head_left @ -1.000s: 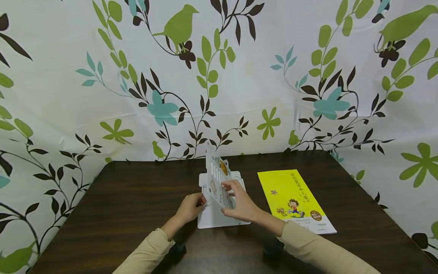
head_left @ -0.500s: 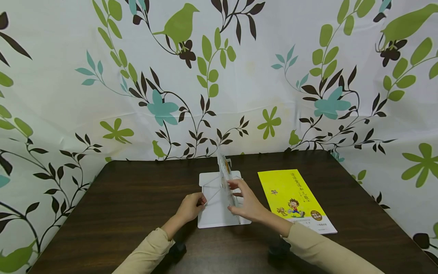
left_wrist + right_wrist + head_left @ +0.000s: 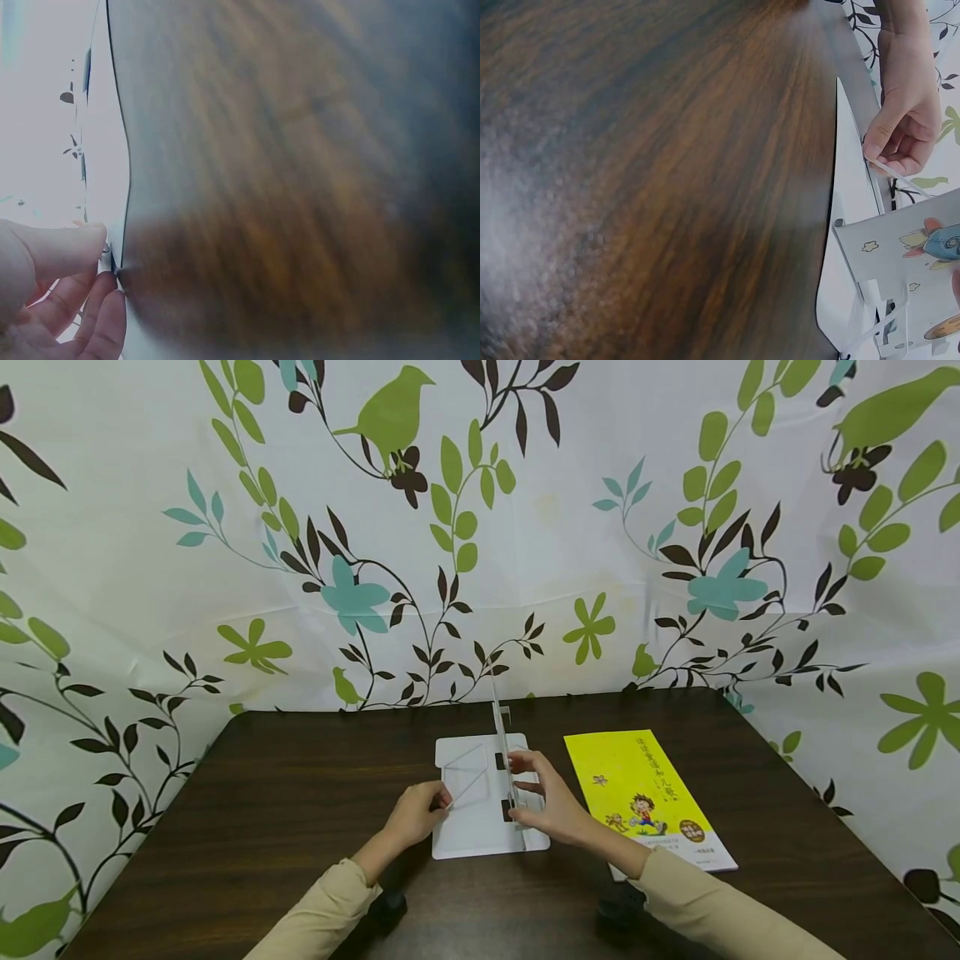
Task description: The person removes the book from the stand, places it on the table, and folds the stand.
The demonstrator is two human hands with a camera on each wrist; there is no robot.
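A white book stand lies on the table, with its flat base down and its panel standing nearly upright, edge-on in the head view. Cartoon prints on that panel show in the right wrist view. My left hand pinches a thin white support rod between thumb and fingertips, over the base's left side. In the left wrist view the left hand is at the base's edge. My right hand holds the panel from the right, thumb below and curled fingers above; its exact contact is partly hidden.
A yellow book with a cartoon cover lies to the right, partly beneath the right forearm. The dark wooden table runs back to a patterned cloth with leaves and birds.
The panel has swung rightward from leaning left to nearly upright, and the right hand moved right along with it. Dark patches on the base came into sight. The left hand stayed in place.
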